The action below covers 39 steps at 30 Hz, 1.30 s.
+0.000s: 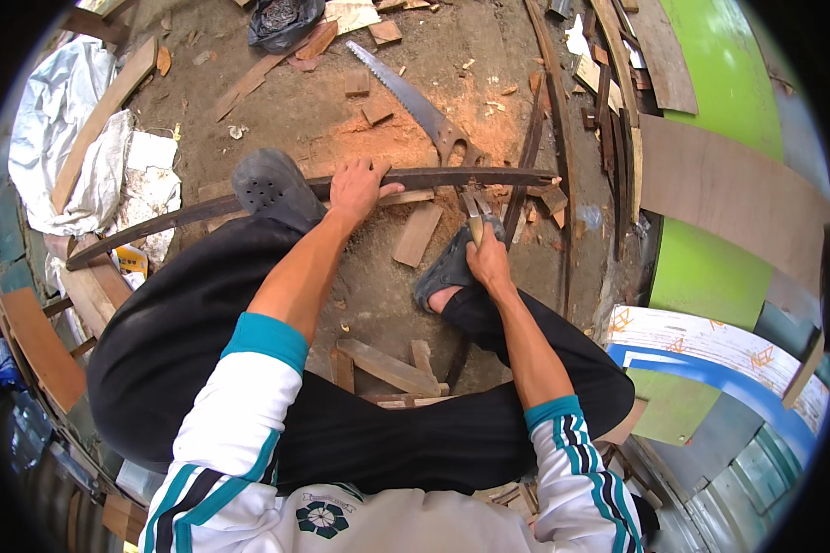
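A long dark wooden strip lies across the ground in front of me, looking bent by the lens. My left hand is closed over it, fingers on the far side and thumb pointing right. My right hand grips the light wooden handle of a hammer, whose metal head is at the strip's near edge, right of its middle. Whether the head touches the strip I cannot tell. My left foot, in a grey clog, rests on the strip. Just beyond it a handsaw lies on orange sawdust.
Wood offcuts are scattered around my feet. Long dark strips lie to the right, beside green and brown panels. A black bag stands at the far side, and white sacking lies at the left.
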Available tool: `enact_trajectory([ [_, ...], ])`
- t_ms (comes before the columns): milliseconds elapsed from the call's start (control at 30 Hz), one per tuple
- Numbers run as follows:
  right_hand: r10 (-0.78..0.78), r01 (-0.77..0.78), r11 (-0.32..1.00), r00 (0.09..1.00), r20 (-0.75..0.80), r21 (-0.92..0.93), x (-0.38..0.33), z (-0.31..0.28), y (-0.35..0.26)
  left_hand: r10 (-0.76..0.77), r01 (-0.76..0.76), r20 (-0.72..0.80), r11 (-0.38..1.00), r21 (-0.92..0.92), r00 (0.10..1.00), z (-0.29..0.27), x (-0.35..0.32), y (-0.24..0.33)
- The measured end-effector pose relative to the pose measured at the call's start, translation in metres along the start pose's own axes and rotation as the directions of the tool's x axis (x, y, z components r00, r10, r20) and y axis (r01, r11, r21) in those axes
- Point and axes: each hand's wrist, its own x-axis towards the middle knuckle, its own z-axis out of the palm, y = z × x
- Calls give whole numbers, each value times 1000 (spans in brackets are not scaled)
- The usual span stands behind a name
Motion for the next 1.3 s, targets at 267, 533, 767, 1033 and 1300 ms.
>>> enact_trajectory([
  [267, -200, 303, 910, 918, -342, 282, -4, -68, -114, -49, 49, 6, 999, 7, 999, -2, -8, -11],
  [533, -25, 25, 999, 1000, -13, 20, -22, 8, -9, -24, 24, -3, 999, 25, 1000, -5, 4, -2],
  [767, -78, 200, 924, 933, -350, 326, -15, -71, -107, -37, 36, 12, 998, 55, 999, 1, -8, -11],
  [1033, 85, -85, 995, 996, -21, -46, 2, -3, -1, -31, 32, 50, 999, -10, 998, -3, -2, 0],
  [1300, 182, -201, 961, 977, 113, 190, -24, -47, -43, 108, -100, -118, 992, 72, 987, -4, -5, 5],
])
